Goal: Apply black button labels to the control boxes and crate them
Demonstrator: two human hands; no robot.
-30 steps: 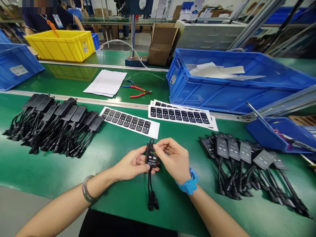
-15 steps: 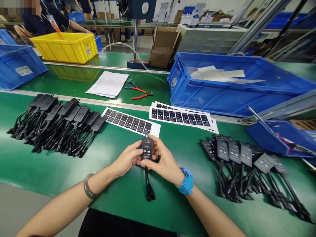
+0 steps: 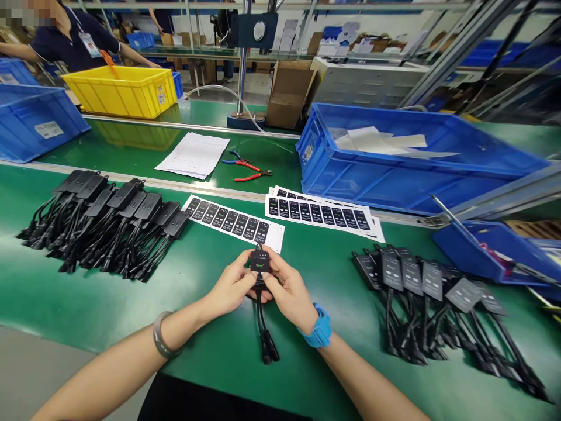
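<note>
Big blue bin [image 3: 368, 178] up front: loose white sheets [image 3: 377, 141] inside. Yellow bin [image 3: 127, 93] and left blue bin [image 3: 30, 128], insides hidden from me. Blue tray [image 3: 468, 248] right, some tools (too blurred to name). Two piles of corded boxes: left pile [image 3: 127, 204], right pile [image 3: 412, 275]. Front label strip [image 3: 230, 220], eight labels; top rear strip [image 3: 322, 212], nine. One black box [image 3: 259, 261] centred before me, my left hand [image 3: 232, 286] and right hand [image 3: 289, 292] closed on its sides, thumbs covering some print.
</note>
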